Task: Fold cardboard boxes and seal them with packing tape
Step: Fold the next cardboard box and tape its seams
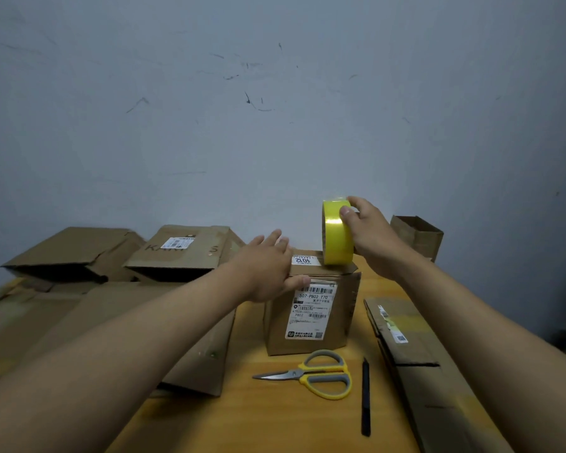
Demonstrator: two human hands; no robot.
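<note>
- Tabletop (275,416), yellow wood, set against a scuffed wall; flattened cartons (79,253) heaped at far left, another flat carton (415,361) along the right edge
- Small box (311,308) stands upright mid-tabletop, flaps closed, shipping labels on top and on the near face
- Left hand (268,273) lies flat on the box top, fingers extended, thumb hooked over the near top edge; it pins the flaps
- Right hand (370,233) grips the yellow tape roll (337,233), which stands on edge on the box top at the right
- Judgement: sealing step; keep the flaps pressed flush, anchor the tape end, draw it straight along the seam
- Scissors (314,374) and black pen (366,397) lie just in front of the box
</note>
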